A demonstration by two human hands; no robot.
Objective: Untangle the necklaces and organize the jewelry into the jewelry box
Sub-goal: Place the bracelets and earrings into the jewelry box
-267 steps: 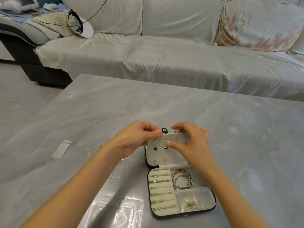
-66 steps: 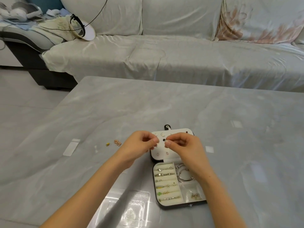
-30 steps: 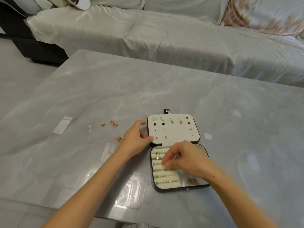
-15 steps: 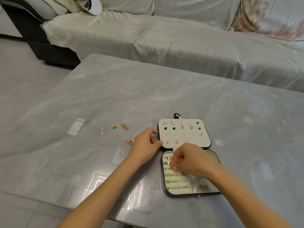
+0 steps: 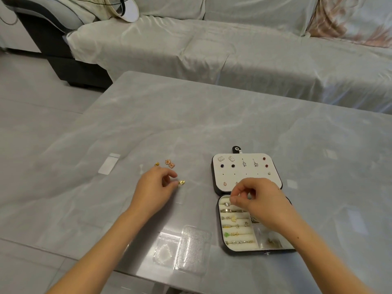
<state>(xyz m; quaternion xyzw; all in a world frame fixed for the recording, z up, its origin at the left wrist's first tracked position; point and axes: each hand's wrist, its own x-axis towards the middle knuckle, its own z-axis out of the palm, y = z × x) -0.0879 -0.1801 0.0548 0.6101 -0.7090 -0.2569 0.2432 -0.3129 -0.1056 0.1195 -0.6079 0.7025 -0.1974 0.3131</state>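
The jewelry box (image 5: 218, 230) lies open on the grey marble table (image 5: 191, 115), right of centre near the front edge. Its lid panel (image 5: 250, 177) lies flat on the far side and its base on the near side.

The panel holds earrings in rows:
- two sparkly rectangular studs (image 5: 221, 158) at the far left
- two dark studs (image 5: 233, 165) beneath them
- two silver drop earrings (image 5: 244, 163) in the middle
- two red studs (image 5: 264, 158) at the far right
- a pink stud (image 5: 224, 183) at the near left

In the base, the left compartment of ring rolls (image 5: 237, 227) carries silver rings at the far end, then gold ones and a green-stone piece (image 5: 227, 234). The near right compartment (image 5: 273, 241) holds small gold pieces. The far right compartment is mostly hidden.

The right hand (image 5: 261, 200) hovers over the far ring rolls with its fingers curled and thumb and forefinger pressed together. Whether it pinches anything cannot be told.

The left hand (image 5: 157, 187) rests on the table well left of the box. Its fingers are curled and the thumb tip touches a gold earring (image 5: 181, 182). Whether it grasps the earring is unclear.

Just beyond the left hand lie pink earrings (image 5: 169, 163) and a small gold piece (image 5: 156, 164). Farther left is a small clear bag (image 5: 109, 163). A clear plastic tray (image 5: 191, 251) sits near the front edge, left of the box.
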